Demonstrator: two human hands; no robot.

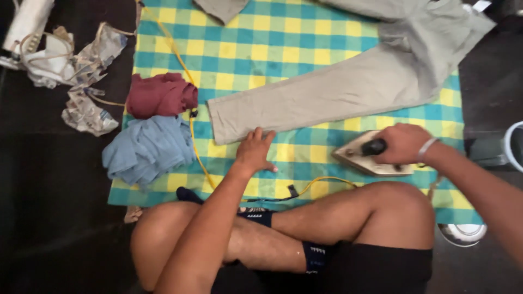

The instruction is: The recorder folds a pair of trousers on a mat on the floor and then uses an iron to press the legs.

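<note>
Head view, right hand (404, 142) grip clenched on iron (366, 157), nose pointing left, left hand (255, 151) flat, released, touching trouser leg (321, 95) hem

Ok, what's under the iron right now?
The iron rests on the checked cloth, clear of the grey trousers. The right hand grips its handle. Its soleplate and the cloth directly beneath are hidden.
</note>
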